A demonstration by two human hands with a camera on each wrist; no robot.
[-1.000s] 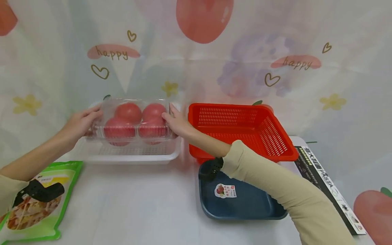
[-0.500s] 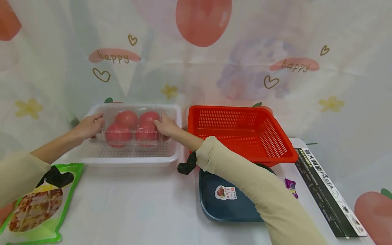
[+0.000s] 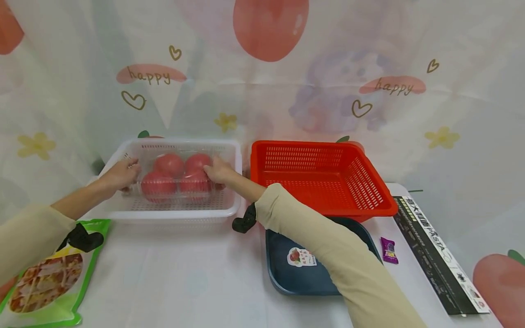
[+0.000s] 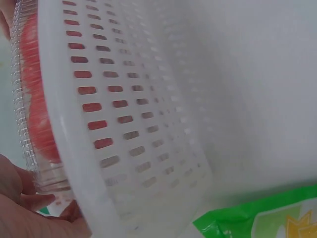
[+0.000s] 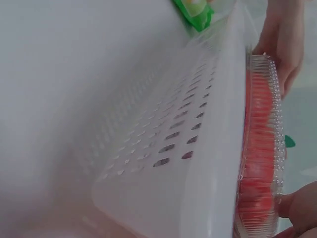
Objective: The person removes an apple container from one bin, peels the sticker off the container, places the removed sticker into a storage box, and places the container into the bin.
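A clear plastic fruit box (image 3: 180,182) with several round red fruits (image 3: 169,165) inside sits within the outline of the white perforated basket (image 3: 197,213). My left hand (image 3: 121,174) holds the box's left end, fingers curled at its edge. At the opposite end, my right hand (image 3: 222,172) grips it with the thumb on the near side. The left wrist view shows the box (image 4: 27,89) just above the basket rim (image 4: 62,124), with left fingers (image 4: 39,218) at its corner. In the right wrist view, my right thumb (image 5: 302,203) touches the box's ribbed side.
Right of the white basket stands a red basket (image 3: 303,177), with a dark blue tray (image 3: 295,282) in front of it. A purple wrapped candy (image 3: 388,250) and a long black pasta box (image 3: 439,259) lie farther right. A green food bag (image 3: 49,282) lies front left.
Both hands have lowered the fruit box from above the white basket down into it. My right sleeve has shifted left, uncovering the purple candy.
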